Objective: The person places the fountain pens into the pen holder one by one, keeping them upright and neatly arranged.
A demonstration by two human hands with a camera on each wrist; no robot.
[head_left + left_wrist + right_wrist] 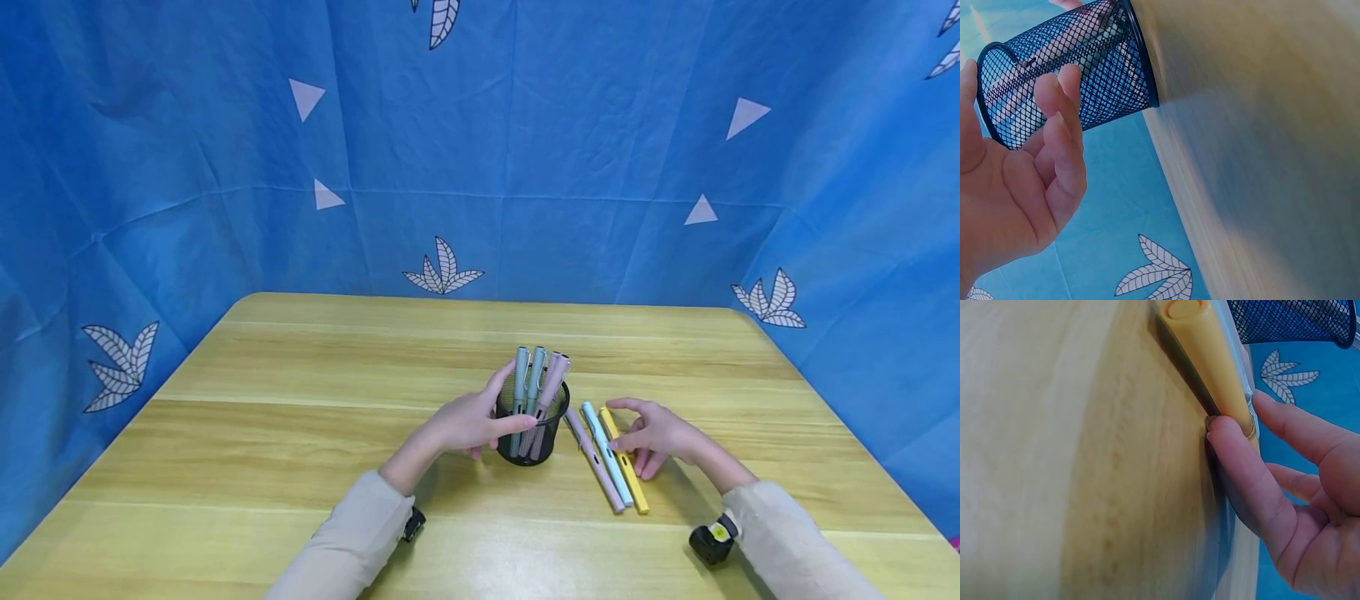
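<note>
A black mesh pen cup (542, 446) stands upright on the table with several green and light purple pens (551, 387) in it. My left hand (468, 421) holds the cup from its left side, thumb across the front near the rim. In the left wrist view its fingers curl beside the mesh. To the cup's right, a light purple pen (597, 467), a light blue pen (609, 458) and a yellow pen (628, 468) lie side by side. Over the yellow one, my right hand (660, 433) pinches it between thumb and fingers, its index finger raised.
The wooden table (337, 358) has a straight back edge, with a blue patterned cloth (525, 167) hanging behind it. Black wrist cameras sit under the left sleeve (352, 525) and right sleeve (787, 533).
</note>
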